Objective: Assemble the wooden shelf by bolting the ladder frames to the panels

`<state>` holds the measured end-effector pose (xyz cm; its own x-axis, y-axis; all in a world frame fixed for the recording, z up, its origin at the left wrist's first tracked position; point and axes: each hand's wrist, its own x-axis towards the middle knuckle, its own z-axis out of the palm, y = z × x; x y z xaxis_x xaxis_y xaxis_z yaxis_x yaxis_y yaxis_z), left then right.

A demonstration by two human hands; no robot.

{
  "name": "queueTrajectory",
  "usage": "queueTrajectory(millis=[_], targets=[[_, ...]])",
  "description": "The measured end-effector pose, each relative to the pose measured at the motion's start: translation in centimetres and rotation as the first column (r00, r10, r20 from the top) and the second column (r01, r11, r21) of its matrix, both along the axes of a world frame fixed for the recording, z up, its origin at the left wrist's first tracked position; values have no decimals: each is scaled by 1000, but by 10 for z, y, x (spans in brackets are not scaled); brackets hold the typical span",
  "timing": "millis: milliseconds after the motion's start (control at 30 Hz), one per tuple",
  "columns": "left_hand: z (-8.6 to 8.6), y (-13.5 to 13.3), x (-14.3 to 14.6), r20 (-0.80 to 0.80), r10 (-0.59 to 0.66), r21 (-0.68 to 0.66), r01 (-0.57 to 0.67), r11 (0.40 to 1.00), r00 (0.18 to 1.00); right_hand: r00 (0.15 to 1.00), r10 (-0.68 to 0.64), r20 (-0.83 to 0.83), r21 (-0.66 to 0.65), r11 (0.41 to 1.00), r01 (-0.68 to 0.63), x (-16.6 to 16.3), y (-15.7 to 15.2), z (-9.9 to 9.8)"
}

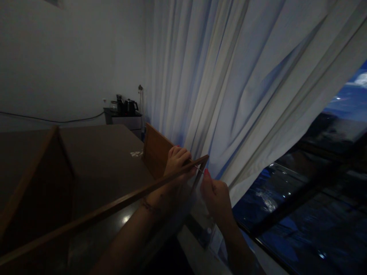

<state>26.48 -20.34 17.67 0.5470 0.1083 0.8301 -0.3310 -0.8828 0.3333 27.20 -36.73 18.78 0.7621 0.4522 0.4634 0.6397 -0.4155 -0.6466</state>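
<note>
A wooden frame (pixel 123 200) with a long narrow rail crosses the view from lower left to a corner at centre right. My left hand (pixel 179 157) is closed over the wood near that corner, its forearm passing behind the rail. Just outside the corner, my right hand (pixel 214 191) pinches a thin metal rod (pixel 198 168) whose far end meets the wood. Whether the rod is a hex key or a screwdriver cannot be made out, as my fingers cover its near end. Behind my left hand stands an upright wooden board (pixel 156 149).
The frame stands on a dark table (pixel 100 152), with another upright wooden panel (pixel 43 187) at left. Small pale pieces (pixel 137 154) lie near the table's edge. White curtains (pixel 229 84) hang close at right, beside a dark window (pixel 301 206). A kettle (pixel 130 107) sits on a far cabinet.
</note>
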Motion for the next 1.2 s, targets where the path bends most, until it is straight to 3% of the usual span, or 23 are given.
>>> queueTrajectory(millis=[267,367,467,567,633,700,767,867,1033,1133,1200], targets=[[0,-1,0,11,8,-11,-8,1000,1000,991,46,-126,86,996,-36,0,3,-6],[-2,0,1,8,15,5,-15,1000,1000,995,-22,96,47,999,17,4,1,-7],[-3,1,1,39,27,22,-28,999,999,916,-54,398,4,998,58,9,-1,-5],[-2,1,0,47,33,44,-35,998,998,869,-61,491,-8,997,74,11,-2,-3],[-1,2,-1,37,26,61,-28,998,999,935,-21,355,18,1000,16,12,-4,-2],[0,2,-1,24,25,69,-26,997,999,992,102,70,99,989,-109,11,-6,-2],[0,3,-1,18,33,73,-34,997,999,959,229,-167,230,955,-188,11,-10,-3],[0,2,-1,27,37,76,-39,996,999,950,242,-197,372,915,-156,18,-18,0],[-6,0,-1,103,-22,-8,23,1000,994,967,254,20,382,892,-242,58,-15,37],[-17,-2,1,124,-32,-53,39,998,992,907,396,144,196,887,-419,83,16,70],[-25,-4,1,111,-35,-104,46,994,993,834,543,97,59,834,-549,92,47,85]])
